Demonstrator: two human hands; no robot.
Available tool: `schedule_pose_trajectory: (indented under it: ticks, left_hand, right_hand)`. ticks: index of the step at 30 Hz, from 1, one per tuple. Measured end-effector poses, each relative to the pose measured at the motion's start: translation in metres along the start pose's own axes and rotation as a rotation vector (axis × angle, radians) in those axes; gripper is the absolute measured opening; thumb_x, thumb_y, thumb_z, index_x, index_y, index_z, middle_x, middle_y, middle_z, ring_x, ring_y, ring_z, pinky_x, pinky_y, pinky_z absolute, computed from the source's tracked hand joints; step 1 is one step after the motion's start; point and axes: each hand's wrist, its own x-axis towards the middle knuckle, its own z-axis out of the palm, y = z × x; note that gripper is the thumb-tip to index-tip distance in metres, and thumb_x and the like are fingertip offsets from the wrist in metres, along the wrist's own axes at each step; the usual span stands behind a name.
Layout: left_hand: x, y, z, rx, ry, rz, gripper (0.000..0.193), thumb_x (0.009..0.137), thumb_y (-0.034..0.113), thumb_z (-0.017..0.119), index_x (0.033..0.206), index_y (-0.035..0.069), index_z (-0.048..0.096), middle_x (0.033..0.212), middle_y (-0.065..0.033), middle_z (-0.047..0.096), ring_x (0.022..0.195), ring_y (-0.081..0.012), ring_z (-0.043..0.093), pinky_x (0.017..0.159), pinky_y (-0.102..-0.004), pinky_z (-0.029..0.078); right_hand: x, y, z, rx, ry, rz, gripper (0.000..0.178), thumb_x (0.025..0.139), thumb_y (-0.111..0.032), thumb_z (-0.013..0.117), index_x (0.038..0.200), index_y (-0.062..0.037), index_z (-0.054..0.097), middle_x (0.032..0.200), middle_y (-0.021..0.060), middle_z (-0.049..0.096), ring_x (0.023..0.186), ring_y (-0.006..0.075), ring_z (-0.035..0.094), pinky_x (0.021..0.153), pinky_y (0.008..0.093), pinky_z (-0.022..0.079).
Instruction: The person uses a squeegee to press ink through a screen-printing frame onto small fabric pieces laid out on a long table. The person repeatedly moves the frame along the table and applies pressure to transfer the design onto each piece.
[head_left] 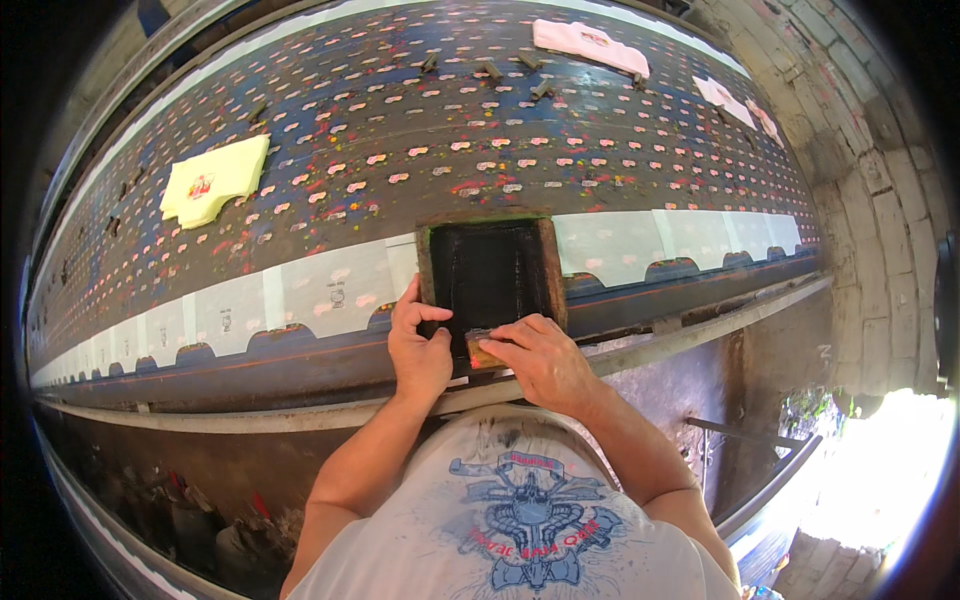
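A screen-printing frame (558, 290) with dark, ink-covered mesh lies over the row of pale fabric pieces at the table's near edge. My left hand (420, 350) grips its near left corner, index finger up along the left side. At the frame's near end, my right hand (545, 362) is closed on a small squeegee (484, 355) with an orange-brown edge, tilted against the mesh. Left of the frame, pale fabric pieces (230, 325) lie side by side, several with a small black print. More pale pieces (605, 245) continue on the right; what lies under the frame is hidden.
The long dark printing table (330, 215) carries rows of small printed marks and paint spots. A yellow stack of cloth (215, 182) sits left, a pink stack (590, 45) at the back. A rail (270, 418) runs along the near edge. Brick wall (860, 200) stands right.
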Motion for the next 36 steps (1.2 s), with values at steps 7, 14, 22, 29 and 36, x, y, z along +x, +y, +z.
schedule_pose_trajectory:
  ticks: [7,14,22,29,36]
  left_hand:
    - [0.006,0.017,0.018,-0.239,-0.012,-0.02,0.036,0.08,-0.023,0.065,0.101,0.005,0.074,0.18,-0.0258,0.051,0.168,-0.0353,0.05,0.136,-0.0431,0.035]
    - [0.002,0.037,0.107,-0.231,-0.006,0.06,0.036,0.081,-0.022,0.066,0.102,0.005,0.075,0.18,-0.0279,0.051,0.169,-0.0361,0.048,0.136,-0.0431,0.035]
    - [-0.02,0.044,0.216,-0.095,0.026,0.079,0.036,0.082,-0.021,0.067,0.102,0.008,0.075,0.178,-0.0306,0.051,0.168,-0.0397,0.048,0.136,-0.045,0.035]
    - [-0.027,0.041,0.24,-0.127,0.008,0.022,0.036,0.083,-0.022,0.068,0.103,0.007,0.075,0.178,-0.0303,0.051,0.167,-0.0371,0.05,0.132,-0.0419,0.038]
    - [-0.027,0.036,0.243,-0.209,-0.004,-0.049,0.033,0.082,-0.021,0.069,0.101,0.006,0.075,0.179,-0.0314,0.05,0.167,-0.0376,0.049,0.134,-0.0421,0.036]
  right_hand:
    - [-0.02,0.021,-0.012,0.08,0.224,-0.036,0.035,0.09,-0.001,0.081,0.125,-0.0056,0.083,0.127,0.0093,0.08,0.117,0.0328,0.073,0.099,0.0464,0.06]
    - [-0.06,0.08,-0.06,0.141,0.294,-0.004,0.033,0.09,0.003,0.079,0.123,-0.004,0.084,0.125,0.0122,0.08,0.119,0.0357,0.074,0.103,0.0492,0.061]
    - [-0.127,0.158,-0.112,0.169,0.227,0.025,0.038,0.087,0.009,0.077,0.122,-0.0013,0.084,0.126,0.0141,0.081,0.121,0.038,0.074,0.105,0.0495,0.062]
    - [-0.142,0.189,-0.129,0.259,0.171,-0.032,0.04,0.085,0.011,0.078,0.123,-0.0008,0.085,0.126,0.0138,0.081,0.12,0.0393,0.074,0.104,0.0497,0.063]
    - [-0.139,0.194,-0.132,0.265,0.153,-0.065,0.038,0.087,0.008,0.08,0.123,-0.0011,0.084,0.127,0.0135,0.08,0.119,0.0373,0.074,0.103,0.0486,0.062]
